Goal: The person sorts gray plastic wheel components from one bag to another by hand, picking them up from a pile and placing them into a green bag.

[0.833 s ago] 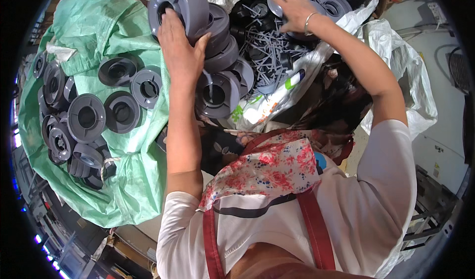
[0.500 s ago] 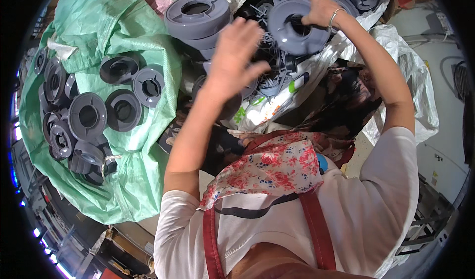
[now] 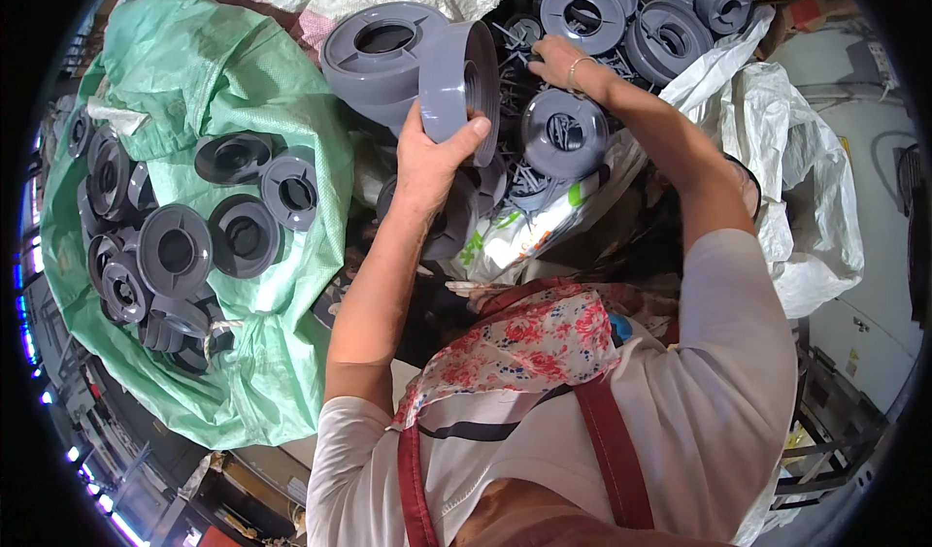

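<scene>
Holds a grey ring [image 3: 444, 91] on edge, clamped between thumb and fingers of the left hand [image 3: 435, 157], just beside a stack of grey rings [image 3: 351, 73]. Has the right hand [image 3: 561, 64], with fingers bent, by thin grey pins [image 3: 522, 178] between two flanged discs [image 3: 588, 155]; cannot tell, in that clutter, whether pinching any.

A thick, glossy grey plastic ring [image 3: 443, 91] is tilted on edge in the left hand [image 3: 437, 157], its ridged hollow facing right, just beside a stack of grey rings [image 3: 374, 83] whose top one shows an open centre. Thin grey pins [image 3: 527, 177] lie loose and jumbled near the right hand [image 3: 561, 64], partly covered by a rounded grey ring [image 3: 536, 137].
</scene>
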The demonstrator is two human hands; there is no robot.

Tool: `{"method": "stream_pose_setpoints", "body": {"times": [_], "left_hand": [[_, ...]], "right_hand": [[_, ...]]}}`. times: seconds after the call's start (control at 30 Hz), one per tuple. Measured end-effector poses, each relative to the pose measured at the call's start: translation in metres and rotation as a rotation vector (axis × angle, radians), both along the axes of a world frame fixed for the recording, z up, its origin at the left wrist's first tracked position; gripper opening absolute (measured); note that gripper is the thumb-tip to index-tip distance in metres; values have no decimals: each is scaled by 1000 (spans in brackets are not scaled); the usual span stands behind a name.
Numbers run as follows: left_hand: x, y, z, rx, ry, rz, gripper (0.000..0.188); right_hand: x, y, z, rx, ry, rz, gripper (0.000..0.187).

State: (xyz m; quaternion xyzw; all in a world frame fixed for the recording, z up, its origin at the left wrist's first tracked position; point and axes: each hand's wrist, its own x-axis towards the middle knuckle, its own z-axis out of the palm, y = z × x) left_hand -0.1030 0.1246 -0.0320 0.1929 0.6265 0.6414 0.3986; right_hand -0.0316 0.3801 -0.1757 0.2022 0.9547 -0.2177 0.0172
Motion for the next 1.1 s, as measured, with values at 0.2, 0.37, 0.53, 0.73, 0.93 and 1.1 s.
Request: {"method": "stream_pose_setpoints", "body": {"times": [0.2,0.37,0.53,0.73,0.93,1.1], "left_hand": [[-7,6,-12,77,-170,60,30],[4,2,-16,68,-109,69,38],[16,7,-7,274,-505,41,42],[19,-8,-3,261,-435,-53,41],[15,-22,6,182,-406,-209,39],[13,-25,11,199,-477,-265,42]], "right_hand": [[-3,1,-5,351,-254,151,20],[16,-34,92,133,344,41,13],[49,-88,147,-428,366,150,26],[52,-116,175,-20,119,62,77],[68,-119,188,213,233,462,73],[73,-119,192,230,261,547,77]]}}
